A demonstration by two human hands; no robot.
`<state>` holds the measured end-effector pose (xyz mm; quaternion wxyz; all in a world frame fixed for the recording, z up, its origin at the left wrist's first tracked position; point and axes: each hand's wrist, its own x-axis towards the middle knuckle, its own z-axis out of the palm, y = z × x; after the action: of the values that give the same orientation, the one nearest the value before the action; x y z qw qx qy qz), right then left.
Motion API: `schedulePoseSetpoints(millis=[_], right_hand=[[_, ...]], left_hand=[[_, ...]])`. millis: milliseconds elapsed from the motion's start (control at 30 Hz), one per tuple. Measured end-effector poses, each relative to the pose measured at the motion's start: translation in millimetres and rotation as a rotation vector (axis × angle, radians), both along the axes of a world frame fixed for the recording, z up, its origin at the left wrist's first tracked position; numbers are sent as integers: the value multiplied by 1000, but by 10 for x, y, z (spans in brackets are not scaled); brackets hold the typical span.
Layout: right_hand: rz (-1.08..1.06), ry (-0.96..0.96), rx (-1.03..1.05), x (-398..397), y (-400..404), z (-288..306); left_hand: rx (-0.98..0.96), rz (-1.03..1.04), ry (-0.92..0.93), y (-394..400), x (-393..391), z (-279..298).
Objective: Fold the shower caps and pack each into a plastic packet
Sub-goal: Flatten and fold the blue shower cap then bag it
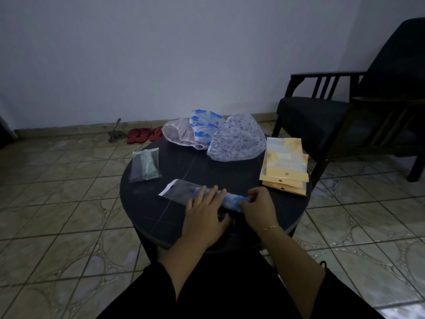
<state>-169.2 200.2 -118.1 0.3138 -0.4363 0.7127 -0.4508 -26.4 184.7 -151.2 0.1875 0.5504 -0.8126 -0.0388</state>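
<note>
Round table: folded cap between both hands

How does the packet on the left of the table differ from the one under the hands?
The left packet lies untouched holding a greenish cap fully inside; the near packet has a blue rolled cap only partly in, with the left hand and right hand on it. Both are clear plastic.

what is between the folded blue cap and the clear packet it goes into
Nothing visible. The folded blue cap lies at the clear packet, and its left end seems already in the packet's mouth. The left hand presses flat on it; the right hand grips its other end.
</note>
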Motion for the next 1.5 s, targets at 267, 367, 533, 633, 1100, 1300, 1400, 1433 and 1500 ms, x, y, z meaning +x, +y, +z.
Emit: schedulePoseSetpoints(millis=[267,367,533,633,1100,1300,1400,1433,1500], right_hand=[[-7,181,-144,240,-15,47],[25,287,-124,245,-5,-3],[223,486,-25,135,66,-101],[294,460,-13,29,75,-113],[312,496,-101,-9,114,-188],[340,411,-49,97,85,-152],[310,360,-16,121,65,-202],[298,355,-12,115,70,-216],[283,342,-22,106,72,-228]], left_hand=[[-19,-44,35,-3,14,15],[-28,-45,49,0,17,1],[-20,-11,101,-7,24,-14],[-27,9,166,-1,13,-16],[-103,79,286,55,2,-10],[-96,42,365,76,9,24],[-83,68,410,78,10,14],[-83,74,411,78,7,9],[-80,80,402,87,-1,4]])
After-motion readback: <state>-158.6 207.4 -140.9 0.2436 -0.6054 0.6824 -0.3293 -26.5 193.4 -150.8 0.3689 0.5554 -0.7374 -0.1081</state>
